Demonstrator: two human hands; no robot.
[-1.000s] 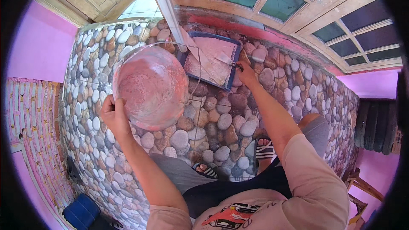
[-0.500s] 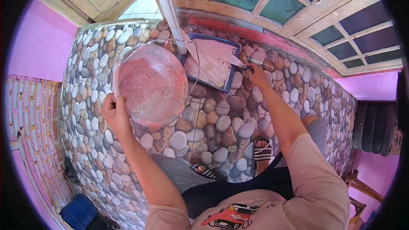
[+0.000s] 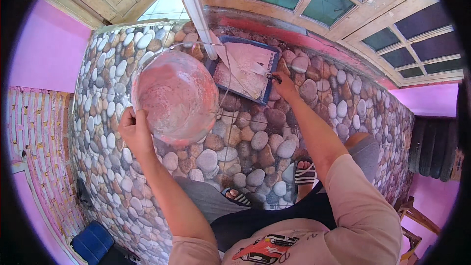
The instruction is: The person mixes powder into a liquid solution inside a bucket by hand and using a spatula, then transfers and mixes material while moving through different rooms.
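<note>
Pinkish bucket [image 3: 198, 93], rim apparently between bent left fingers [image 3: 141, 118]

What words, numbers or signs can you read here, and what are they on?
Nothing here can be read for sure, so I have no words to quote.
Shirt: a few dark marks around the printed car, too small and slanted to make out.
Bucket: no writing that I can see.
Tray: none that I can see.
</note>
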